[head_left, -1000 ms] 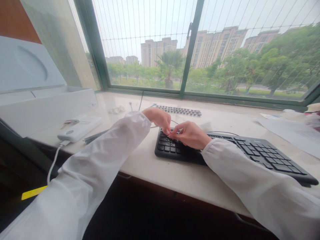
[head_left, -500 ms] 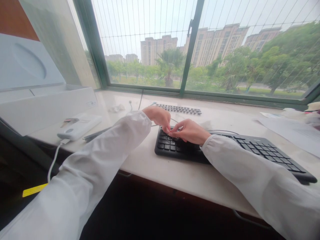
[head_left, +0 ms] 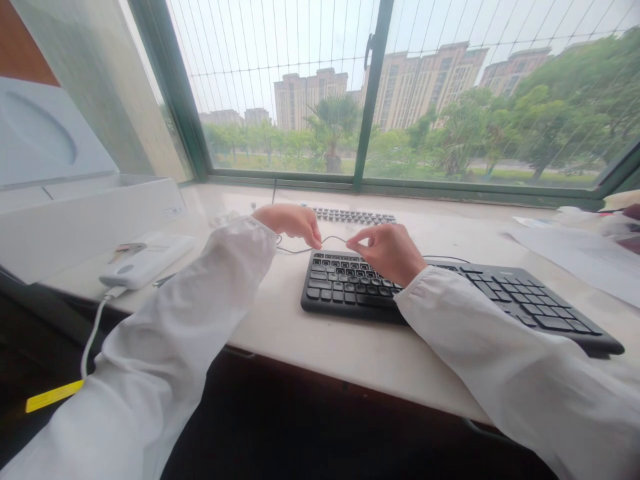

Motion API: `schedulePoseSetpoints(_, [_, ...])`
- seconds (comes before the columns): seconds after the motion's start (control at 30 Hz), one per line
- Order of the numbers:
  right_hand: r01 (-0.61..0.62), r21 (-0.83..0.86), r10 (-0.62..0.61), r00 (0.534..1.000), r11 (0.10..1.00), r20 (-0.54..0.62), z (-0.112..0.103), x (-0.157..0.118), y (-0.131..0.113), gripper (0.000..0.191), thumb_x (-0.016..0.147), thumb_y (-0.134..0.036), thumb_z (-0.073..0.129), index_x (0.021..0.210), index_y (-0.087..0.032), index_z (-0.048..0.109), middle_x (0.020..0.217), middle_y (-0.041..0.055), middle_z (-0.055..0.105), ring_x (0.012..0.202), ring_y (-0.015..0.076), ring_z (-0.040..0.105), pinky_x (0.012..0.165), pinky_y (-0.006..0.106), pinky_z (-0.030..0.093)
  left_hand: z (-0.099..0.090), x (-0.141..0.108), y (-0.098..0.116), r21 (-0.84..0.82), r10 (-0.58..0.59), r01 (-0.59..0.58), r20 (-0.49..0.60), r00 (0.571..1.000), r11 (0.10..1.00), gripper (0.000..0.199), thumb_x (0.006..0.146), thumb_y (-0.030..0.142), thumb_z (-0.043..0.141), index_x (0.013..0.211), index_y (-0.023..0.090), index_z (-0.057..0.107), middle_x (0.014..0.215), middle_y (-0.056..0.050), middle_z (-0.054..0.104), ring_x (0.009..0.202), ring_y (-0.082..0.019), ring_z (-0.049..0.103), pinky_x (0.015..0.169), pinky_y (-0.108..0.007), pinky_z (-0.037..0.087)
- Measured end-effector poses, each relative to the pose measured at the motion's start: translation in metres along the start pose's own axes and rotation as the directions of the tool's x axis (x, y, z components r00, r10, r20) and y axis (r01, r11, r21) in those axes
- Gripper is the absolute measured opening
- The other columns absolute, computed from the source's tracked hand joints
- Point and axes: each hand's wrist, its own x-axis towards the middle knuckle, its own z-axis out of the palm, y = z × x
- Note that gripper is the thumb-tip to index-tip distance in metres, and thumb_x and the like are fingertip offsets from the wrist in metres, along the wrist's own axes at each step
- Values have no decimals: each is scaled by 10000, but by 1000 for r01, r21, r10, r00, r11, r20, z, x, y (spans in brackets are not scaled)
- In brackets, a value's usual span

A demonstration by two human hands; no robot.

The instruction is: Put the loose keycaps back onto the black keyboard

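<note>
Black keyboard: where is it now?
In the head view, the black keyboard lies mostly right of centre on the pale tabletop, partly hidden by the right hand and its sleeve.

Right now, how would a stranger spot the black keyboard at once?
Find the big green-framed window, then the pale counter below it. Toward the counter's front lies a long black keyboard, with a white sleeve crossing its middle in this view. Its black body sets it apart from the smaller-looking rows of grey keys nearer the window.
</note>
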Motion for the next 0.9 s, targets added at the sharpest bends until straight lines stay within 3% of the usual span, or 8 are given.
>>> schedulePoseSetpoints(0.1, [40, -199, -41, 999, 979, -2, 1, 0, 6, 240, 852, -333, 567, 882, -231, 782, 691, 47, 708, 671, 179, 619, 678, 290, 418, -6, 2, -9, -9, -59, 58, -113, 992, 998, 464, 623, 481, 704, 1013, 232, 735, 975, -43, 715, 855, -192, 588, 703, -262, 430])
schedulePoseSetpoints(0.23, [55, -356, -42, 998, 933, 45, 1, -3, 2, 340, 912, -407, 484, 912, -229, 774, 727, 81, 723, 710, 211, 641, 648, 299, 415, 0, 14, -17, 49, -89, 106, -265, 960, 993, 357, 619, 399, 709, 905, 190, 749, 943, -53, 726, 841, -187, 619, 715, -245, 448])
schedulePoseSetpoints(0.37, [81, -445, -57, 996, 892, 66, 0, -6, -6, 478, 936, -469, 420, 769, -186, 768, 682, 113, 704, 704, 220, 634, 661, 304, 414, 12, 29, -26, 176, -94, 206, -497, 862, 963, 215, 648, 293, 672, 790, 149, 743, 855, -106, 720, 838, -223, 629, 749, -270, 465])
schedulePoseSetpoints(0.43, [92, -474, -70, 995, 875, 63, -1, -6, -6, 533, 945, -476, 391, 709, -164, 754, 654, 127, 689, 694, 228, 630, 654, 311, 411, 17, 35, -31, 186, -97, 241, -564, 820, 953, 207, 678, 289, 644, 799, 150, 738, 870, -122, 716, 858, -235, 627, 783, -285, 468])
schedulePoseSetpoints(0.73, [66, -485, -47, 998, 872, 53, -9, -3, 18, 467, 943, -426, 402, 817, -155, 761, 730, 148, 705, 787, 257, 649, 692, 326, 439, 34, 52, -41, 265, -55, 242, -560, 827, 933, 406, 818, 491, 503, 983, 188, 716, 968, -116, 714, 965, -259, 612, 877, -324, 434])
schedulePoseSetpoints(0.9, [47, -461, -12, 997, 886, 79, -14, -2, 28, 438, 937, -415, 414, 850, -152, 753, 783, 152, 716, 821, 255, 657, 734, 329, 452, 32, 74, -54, 269, -127, 307, -529, 839, 913, 456, 811, 544, 501, 1055, 207, 688, 1076, -95, 700, 1001, -232, 608, 852, -273, 436])
